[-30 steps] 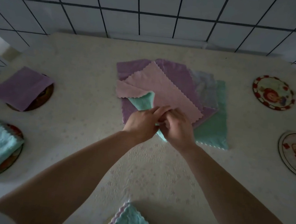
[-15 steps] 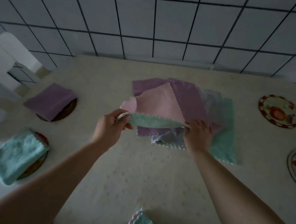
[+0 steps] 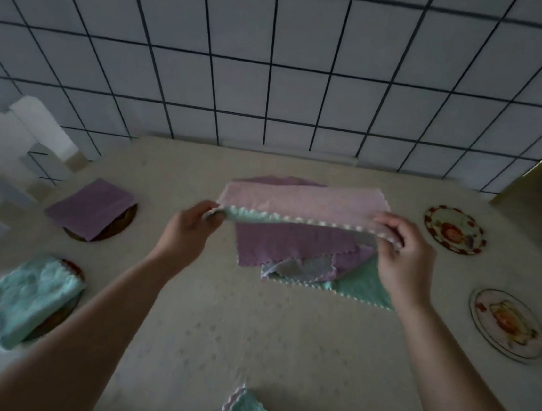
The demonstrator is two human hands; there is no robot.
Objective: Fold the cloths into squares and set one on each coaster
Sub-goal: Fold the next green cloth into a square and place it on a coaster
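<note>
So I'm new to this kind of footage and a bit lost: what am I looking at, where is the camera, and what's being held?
There is no machine here, just a person's two bare arms. The single camera sits on the person's head and looks forward and down, so the arms reach in from the bottom. The left hand and the right hand each pinch one end of a pink and mint cloth, stretched between them above a pile of loose cloths. On the table, at the left, a folded purple cloth and a folded mint cloth each lie on a coaster. At the right, two picture coasters are bare.
</note>
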